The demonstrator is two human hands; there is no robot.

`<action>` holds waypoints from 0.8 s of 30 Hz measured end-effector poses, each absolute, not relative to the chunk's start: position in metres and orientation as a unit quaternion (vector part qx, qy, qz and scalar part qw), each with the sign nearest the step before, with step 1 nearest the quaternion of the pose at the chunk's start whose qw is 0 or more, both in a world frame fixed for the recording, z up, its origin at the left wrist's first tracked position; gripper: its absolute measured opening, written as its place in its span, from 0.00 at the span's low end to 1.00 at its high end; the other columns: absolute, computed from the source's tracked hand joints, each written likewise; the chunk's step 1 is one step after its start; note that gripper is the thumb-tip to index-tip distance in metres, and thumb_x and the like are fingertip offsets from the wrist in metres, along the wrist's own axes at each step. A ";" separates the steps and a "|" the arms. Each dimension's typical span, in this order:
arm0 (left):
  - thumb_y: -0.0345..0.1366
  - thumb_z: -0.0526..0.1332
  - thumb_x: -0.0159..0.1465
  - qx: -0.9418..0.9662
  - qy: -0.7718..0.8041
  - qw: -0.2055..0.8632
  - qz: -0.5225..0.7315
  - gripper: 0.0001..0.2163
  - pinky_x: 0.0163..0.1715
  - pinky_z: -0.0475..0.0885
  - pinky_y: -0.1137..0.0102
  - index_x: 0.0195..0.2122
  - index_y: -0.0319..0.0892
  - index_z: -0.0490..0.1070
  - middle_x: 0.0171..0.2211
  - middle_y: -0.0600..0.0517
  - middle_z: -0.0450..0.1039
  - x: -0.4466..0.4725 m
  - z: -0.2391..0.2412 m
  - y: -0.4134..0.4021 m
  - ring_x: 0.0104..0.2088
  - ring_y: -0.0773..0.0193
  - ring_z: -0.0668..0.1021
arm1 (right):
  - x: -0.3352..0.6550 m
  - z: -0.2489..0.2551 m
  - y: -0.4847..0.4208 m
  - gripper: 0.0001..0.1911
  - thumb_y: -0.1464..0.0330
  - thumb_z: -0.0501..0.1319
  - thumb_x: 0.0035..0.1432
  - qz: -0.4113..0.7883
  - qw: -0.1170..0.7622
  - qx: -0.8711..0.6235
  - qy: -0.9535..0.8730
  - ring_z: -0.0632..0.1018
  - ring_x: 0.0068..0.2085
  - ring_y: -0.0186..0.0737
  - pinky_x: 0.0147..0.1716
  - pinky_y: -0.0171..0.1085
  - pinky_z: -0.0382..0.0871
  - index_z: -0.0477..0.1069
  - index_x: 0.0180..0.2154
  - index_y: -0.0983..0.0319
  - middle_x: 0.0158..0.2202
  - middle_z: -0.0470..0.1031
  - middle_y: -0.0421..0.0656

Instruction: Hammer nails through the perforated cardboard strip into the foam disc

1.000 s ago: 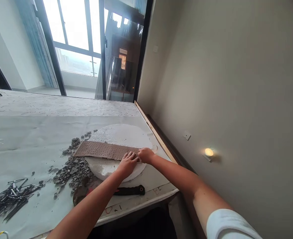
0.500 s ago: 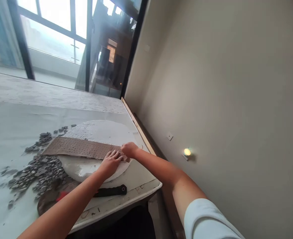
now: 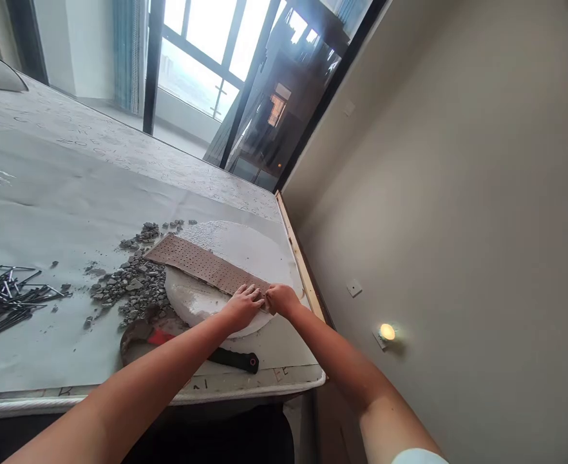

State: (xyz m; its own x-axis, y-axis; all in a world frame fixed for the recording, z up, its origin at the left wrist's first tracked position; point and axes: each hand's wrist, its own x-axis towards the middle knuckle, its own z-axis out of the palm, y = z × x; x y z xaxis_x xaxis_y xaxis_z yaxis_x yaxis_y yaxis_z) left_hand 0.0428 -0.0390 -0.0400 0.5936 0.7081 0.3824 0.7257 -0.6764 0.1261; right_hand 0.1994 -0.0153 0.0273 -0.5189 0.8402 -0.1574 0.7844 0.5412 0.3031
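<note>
A long brown strip [image 3: 209,263] dotted with rows of small holes lies across a round white slab [image 3: 245,245]. My left hand [image 3: 243,306] rests on the strip close to its right end, palm down with the fingers spread. Just beside it, my right hand [image 3: 281,299] is closed in a fist round the strip's right end, hiding its tip. Under my left forearm lies a tool with a black handle [image 3: 236,359], a red part and a brownish, curved head; the forearm covers its middle.
Grey stone chips [image 3: 136,283] are heaped left of the slab. Several long dark nails [image 3: 11,293] lie further left on the pale sheet [image 3: 85,212]. A wooden rail [image 3: 299,254] runs along the right edge, beside a wall with a lit night light [image 3: 387,332].
My view has turned left, bringing the nails into sight. Both hands stay at the strip's right end, the left still flat and the right still closed.
</note>
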 end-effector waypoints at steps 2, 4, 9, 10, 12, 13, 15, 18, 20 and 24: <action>0.31 0.53 0.61 -0.891 -0.403 0.009 -0.208 0.15 0.57 0.53 0.53 0.47 0.44 0.71 0.54 0.43 0.65 0.042 -0.040 -0.040 0.57 0.52 0.63 | 0.197 0.023 -0.015 0.14 0.66 0.56 0.57 0.101 0.144 0.459 0.871 0.77 0.39 0.44 0.36 0.36 0.66 0.76 0.38 0.66 0.39 0.76 0.52; 0.31 0.54 0.61 -0.891 -0.404 0.000 -0.208 0.15 0.57 0.52 0.53 0.48 0.44 0.70 0.54 0.44 0.66 0.041 -0.039 -0.042 0.57 0.51 0.63 | 0.196 0.020 -0.016 0.14 0.66 0.55 0.59 0.104 0.145 0.443 0.879 0.77 0.40 0.45 0.37 0.37 0.67 0.76 0.39 0.67 0.39 0.76 0.53; 0.33 0.54 0.61 -0.886 -0.416 0.000 -0.204 0.16 0.57 0.52 0.53 0.50 0.45 0.69 0.55 0.43 0.65 0.038 -0.040 -0.045 0.58 0.51 0.62 | 0.193 0.017 -0.017 0.15 0.67 0.53 0.60 0.114 0.151 0.407 0.894 0.77 0.39 0.46 0.36 0.37 0.68 0.75 0.40 0.69 0.38 0.76 0.54; 0.33 0.54 0.61 -0.886 -0.417 -0.001 -0.202 0.16 0.57 0.52 0.52 0.50 0.44 0.69 0.56 0.43 0.65 0.037 -0.040 -0.045 0.58 0.50 0.62 | 0.192 0.017 -0.016 0.15 0.67 0.53 0.60 0.115 0.153 0.401 0.896 0.77 0.38 0.46 0.35 0.37 0.69 0.75 0.39 0.69 0.37 0.76 0.55; 0.34 0.54 0.61 -0.888 -0.416 -0.001 -0.194 0.17 0.57 0.52 0.52 0.51 0.44 0.69 0.56 0.42 0.64 0.036 -0.039 -0.046 0.58 0.49 0.62 | 0.190 0.017 -0.014 0.15 0.67 0.54 0.59 0.117 0.156 0.391 0.900 0.78 0.37 0.46 0.35 0.37 0.69 0.76 0.39 0.69 0.37 0.77 0.54; 0.34 0.54 0.61 -0.889 -0.417 -0.002 -0.189 0.17 0.57 0.52 0.52 0.51 0.44 0.69 0.56 0.42 0.64 0.035 -0.038 -0.046 0.58 0.49 0.62 | 0.190 0.017 -0.013 0.15 0.67 0.55 0.58 0.117 0.157 0.386 0.902 0.78 0.37 0.46 0.35 0.38 0.69 0.76 0.39 0.69 0.37 0.77 0.54; 0.34 0.54 0.61 -0.889 -0.423 -0.007 -0.176 0.18 0.58 0.52 0.52 0.53 0.44 0.68 0.57 0.42 0.63 0.033 -0.037 -0.047 0.59 0.49 0.62 | 0.188 0.017 -0.011 0.15 0.67 0.55 0.57 0.116 0.156 0.379 0.905 0.78 0.38 0.46 0.35 0.38 0.70 0.76 0.39 0.68 0.37 0.77 0.53; 0.35 0.53 0.62 -0.889 -0.427 -0.019 -0.167 0.18 0.58 0.52 0.51 0.54 0.44 0.67 0.58 0.42 0.62 0.032 -0.036 -0.047 0.59 0.49 0.61 | 0.186 0.018 -0.010 0.16 0.65 0.55 0.58 0.114 0.154 0.379 0.905 0.78 0.38 0.47 0.35 0.38 0.70 0.76 0.39 0.68 0.37 0.77 0.53; 0.36 0.53 0.62 -0.890 -0.423 -0.022 -0.170 0.18 0.58 0.52 0.50 0.53 0.44 0.67 0.57 0.42 0.63 0.032 -0.038 -0.045 0.59 0.48 0.61 | 0.185 0.019 -0.010 0.17 0.63 0.55 0.57 0.111 0.153 0.382 0.905 0.79 0.37 0.48 0.34 0.39 0.70 0.76 0.39 0.68 0.37 0.78 0.54; 0.34 0.53 0.62 -0.889 -0.420 -0.015 -0.182 0.18 0.58 0.52 0.50 0.53 0.46 0.67 0.57 0.43 0.63 0.031 -0.043 -0.042 0.59 0.49 0.61 | 0.182 0.024 -0.009 0.18 0.60 0.56 0.56 0.100 0.150 0.389 0.903 0.79 0.38 0.48 0.34 0.39 0.70 0.76 0.39 0.65 0.38 0.78 0.53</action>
State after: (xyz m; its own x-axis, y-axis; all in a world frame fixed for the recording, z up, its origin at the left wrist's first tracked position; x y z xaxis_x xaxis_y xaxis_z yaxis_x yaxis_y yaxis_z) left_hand 0.0311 -0.0417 -0.0426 0.5808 0.7524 0.3107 0.7412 -0.6466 0.1803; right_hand 0.1823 -0.0086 0.0244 -0.6523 0.7330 -0.1928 0.6733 0.6772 0.2967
